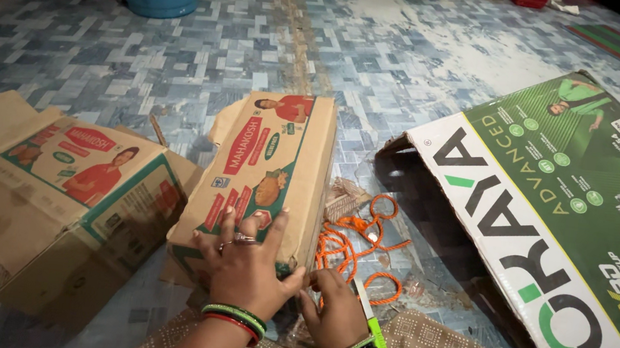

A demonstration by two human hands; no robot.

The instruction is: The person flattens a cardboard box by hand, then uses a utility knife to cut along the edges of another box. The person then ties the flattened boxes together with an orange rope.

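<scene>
1. Step in hand, judging by the pose: the person is working at the near end of the cardboard box (266,184), lower centre of frame. It looks like a cutting job on the near right corner.
2. Left hand (245,268) is pressing flat on the box's near end, fingers spread, palm down, pinning it rather than gripping.
3. Right hand (336,317) is curled closed around a cutter w/ green handle (374,325); fingers are touching the box's near right corner. Blade tip isn't clear, can't tell if it's contacting the cardboard.
4. Next move prob. calls for keeping the box pinned and steering the blade along the edge, clear of the left fingers, which are sitting just beside the cutter hand.
5. Box is lying on the floor (385,58), long axis running from bottom centre up toward upper centre, tilting slightly right; printed face is facing up.
6. Nearby: orange cord (352,245) is lying tangled right of the box; second printed box (66,201) is sitting lower left; large green-and-white flattened carton (554,217) is lying at right.
</scene>
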